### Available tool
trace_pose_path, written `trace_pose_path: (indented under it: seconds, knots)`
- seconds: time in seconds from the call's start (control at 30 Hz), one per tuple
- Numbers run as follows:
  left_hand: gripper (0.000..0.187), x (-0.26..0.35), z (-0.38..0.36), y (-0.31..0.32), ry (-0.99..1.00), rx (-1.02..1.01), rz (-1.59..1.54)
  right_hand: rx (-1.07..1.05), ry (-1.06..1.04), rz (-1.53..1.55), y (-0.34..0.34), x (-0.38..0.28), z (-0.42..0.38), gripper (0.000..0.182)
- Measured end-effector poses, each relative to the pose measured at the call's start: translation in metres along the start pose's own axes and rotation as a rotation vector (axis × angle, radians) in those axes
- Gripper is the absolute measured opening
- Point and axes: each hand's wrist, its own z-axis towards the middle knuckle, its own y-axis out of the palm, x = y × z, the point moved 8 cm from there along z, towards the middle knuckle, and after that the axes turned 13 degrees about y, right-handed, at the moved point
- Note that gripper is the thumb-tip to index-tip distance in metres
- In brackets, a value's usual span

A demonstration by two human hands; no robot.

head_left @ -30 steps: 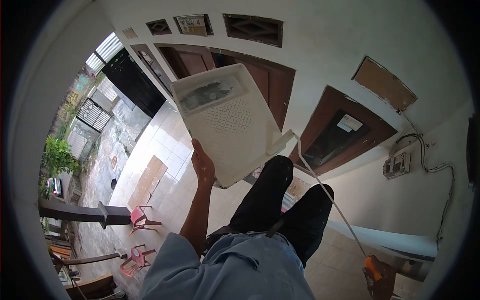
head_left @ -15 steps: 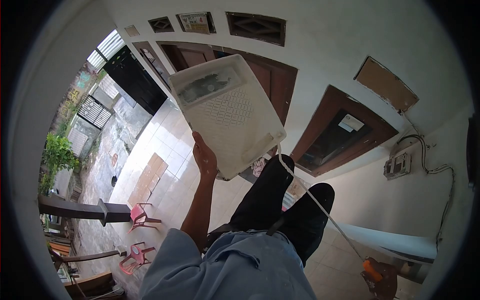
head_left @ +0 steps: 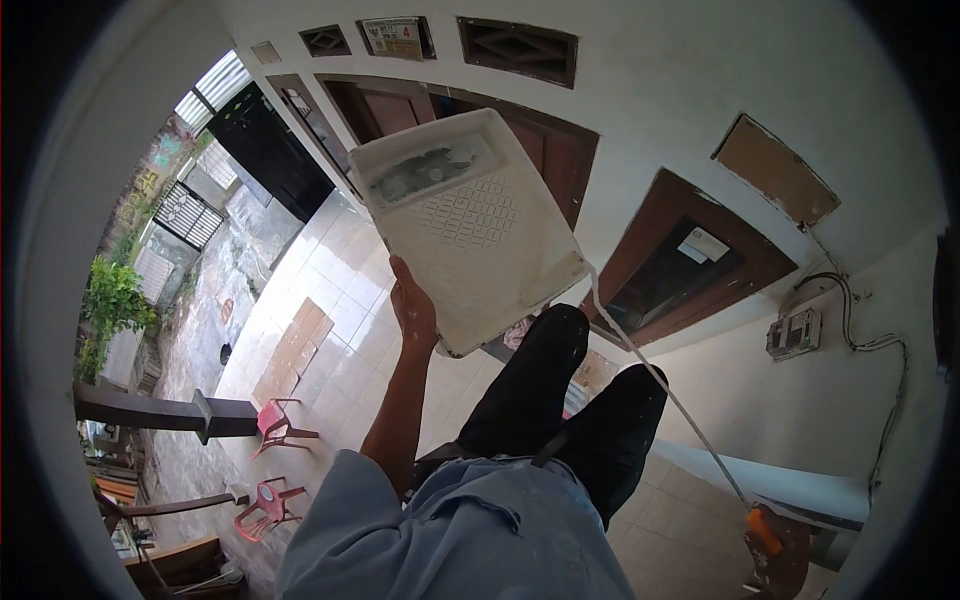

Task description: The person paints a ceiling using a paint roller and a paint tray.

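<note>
My left hand (head_left: pixel 414 310) holds a whitish paint tray (head_left: pixel 480 240) by its lower left edge, up in front of me. Grey-green residue shows in the tray's well, beside a raised grid pattern. At the lower right, my right hand (head_left: pixel 778 560) is wrapped round the orange handle (head_left: pixel 764 530) of a long pale rod (head_left: pixel 690 425). The rod's far end reaches the tray's right corner; the roller head, if there is one, cannot be made out.
Brown-framed doors and a window (head_left: pixel 690 265) line the white wall. Two red plastic chairs (head_left: pixel 268 510) stand on the left near a dark post (head_left: pixel 165 410). Cardboard (head_left: pixel 295 350) lies on the tiled floor. A meter box with cables (head_left: pixel 795 335) hangs at right.
The tray has shifted slightly to the right with my left hand. My right hand has moved a little right, and the rod's far end now sits at the tray's outer corner.
</note>
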Motion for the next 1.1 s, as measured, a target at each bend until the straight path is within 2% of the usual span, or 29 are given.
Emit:
trace_pose_path:
  seconds: [0.07,0.17,0.27,0.37,0.47,0.57,0.67,0.87,0.97,1.07,1.1]
  knots:
    - [0.082,0.001,0.001,0.001,0.0,-0.003,0.0,-0.098,-0.055,0.026,0.001,-0.001,-0.002,0.046]
    - [0.081,-0.002,0.0,0.0,-0.036,-0.005,0.027,-0.257,-0.219,-0.149,-0.001,0.009,0.011,0.052]
    - [0.082,-0.003,0.001,0.001,-0.034,0.023,0.004,-0.252,-0.135,0.053,-0.001,0.01,0.01,0.055]
    - [0.084,-0.007,0.002,-0.001,-0.058,0.014,0.002,-0.298,-0.291,-0.158,-0.001,0.011,0.013,0.052]
    - [0.085,-0.018,0.006,0.002,-0.073,0.006,-0.082,-0.255,-0.178,-0.057,-0.003,0.017,0.016,0.048]
    - [0.085,-0.024,0.007,0.006,-0.108,0.02,-0.128,-0.195,0.032,-0.079,0.004,0.016,0.016,0.045]
    - [0.081,-0.023,0.005,0.01,-0.124,0.031,-0.145,-0.136,0.087,-0.125,0.018,0.011,0.017,0.044]
    - [0.08,-0.026,0.006,0.009,-0.116,0.055,-0.117,-0.2,-0.514,-0.149,0.036,-0.011,0.021,0.038]
    - [0.08,-0.025,0.004,0.012,-0.108,0.04,-0.166,0.141,-0.596,-0.611,0.047,-0.007,0.022,0.042]
    - [0.079,-0.03,-0.004,0.013,-0.167,0.069,-0.258,0.206,-0.781,-0.644,0.075,-0.022,0.019,0.039]
    - [0.08,-0.029,-0.006,0.014,-0.164,0.079,-0.26,0.149,-0.751,-0.573,0.077,-0.024,0.023,0.039]
